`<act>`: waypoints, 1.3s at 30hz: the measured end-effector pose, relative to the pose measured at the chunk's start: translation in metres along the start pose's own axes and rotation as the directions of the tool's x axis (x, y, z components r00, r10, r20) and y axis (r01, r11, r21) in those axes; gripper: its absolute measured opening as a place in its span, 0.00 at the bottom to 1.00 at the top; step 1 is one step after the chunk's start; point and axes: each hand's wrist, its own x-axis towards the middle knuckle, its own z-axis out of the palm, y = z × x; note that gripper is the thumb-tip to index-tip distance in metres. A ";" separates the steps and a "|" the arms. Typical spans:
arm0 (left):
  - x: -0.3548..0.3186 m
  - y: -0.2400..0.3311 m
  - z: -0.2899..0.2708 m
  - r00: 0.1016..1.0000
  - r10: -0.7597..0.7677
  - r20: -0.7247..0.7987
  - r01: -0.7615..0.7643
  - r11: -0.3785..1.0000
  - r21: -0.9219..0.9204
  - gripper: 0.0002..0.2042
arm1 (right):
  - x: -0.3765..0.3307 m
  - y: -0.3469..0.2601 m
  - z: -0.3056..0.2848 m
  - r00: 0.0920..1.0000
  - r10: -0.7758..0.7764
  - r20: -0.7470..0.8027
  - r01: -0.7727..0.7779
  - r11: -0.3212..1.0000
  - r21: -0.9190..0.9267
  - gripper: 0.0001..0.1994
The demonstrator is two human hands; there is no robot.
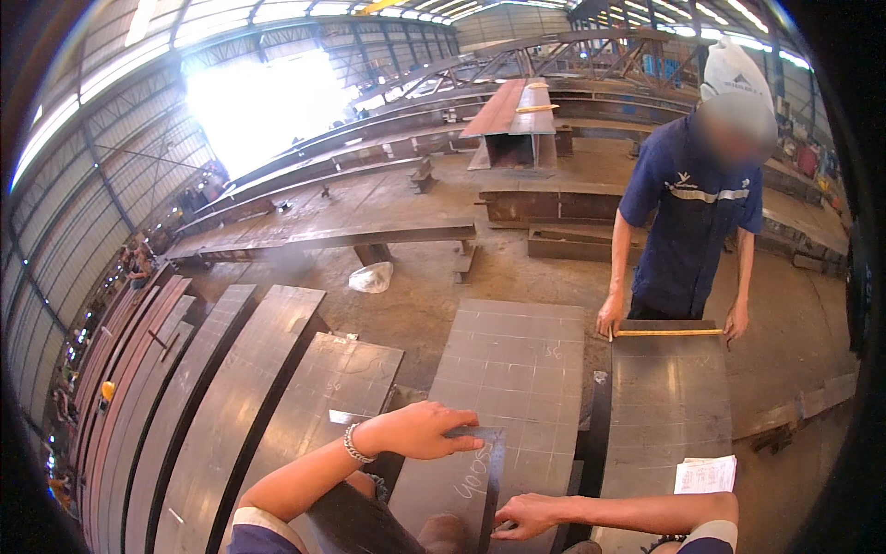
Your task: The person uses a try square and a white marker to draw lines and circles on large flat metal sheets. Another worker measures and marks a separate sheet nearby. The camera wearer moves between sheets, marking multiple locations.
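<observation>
Well, the left hand lies part-open, fingers spread by the corner of a metal square at lower center; the right hand curls its fingers at the square's lower stretch — how firmly, I can't tell. Beneath, a steel plate already carries white grid lines — what remains undone doesn't show. The left hand hides part of the square; the plate's near end is out of sight.

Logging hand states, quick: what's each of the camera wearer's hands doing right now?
Left hand: grip closed on the upper arm of the metal square.
Right hand: at the square's lower edge; closed or not, can't tell.
</observation>
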 end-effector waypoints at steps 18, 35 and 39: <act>0.002 0.003 -0.008 0.990 -0.111 0.091 0.111 0.994 -0.001 0.25 | 0.010 0.020 0.001 0.989 0.041 -0.140 -0.020 0.989 0.148 0.18; 0.003 -0.006 0.000 0.999 -0.038 0.011 0.038 0.999 0.010 0.24 | 0.011 0.020 -0.005 0.980 0.072 -0.186 -0.047 0.990 0.135 0.19; 0.002 -0.002 -0.004 0.995 -0.084 0.052 0.084 0.996 0.020 0.26 | 0.010 0.019 0.000 0.989 0.039 -0.142 -0.021 0.991 0.129 0.17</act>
